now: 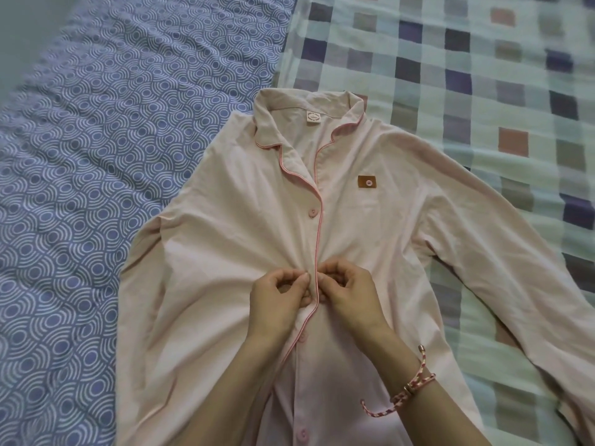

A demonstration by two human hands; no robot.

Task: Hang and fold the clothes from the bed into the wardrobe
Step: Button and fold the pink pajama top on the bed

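A pale pink pyjama shirt (370, 226) with darker pink piping lies face up on the bed, collar away from me and both sleeves spread. Its top button is fastened; further buttons show lower down the front. My left hand (278, 297) pinches the left edge of the button strip at mid-chest. My right hand (349, 288), with a braided bracelet on its wrist, pinches the piped right edge right beside it. The fabric bunches into creases around both hands. The button between my fingers is hidden.
The shirt lies across two covers: a blue sheet with white circle pattern (80, 188) on the left and a pale green checked blanket (483, 75) on the right. A grey surface (22, 27) shows at the top left corner.
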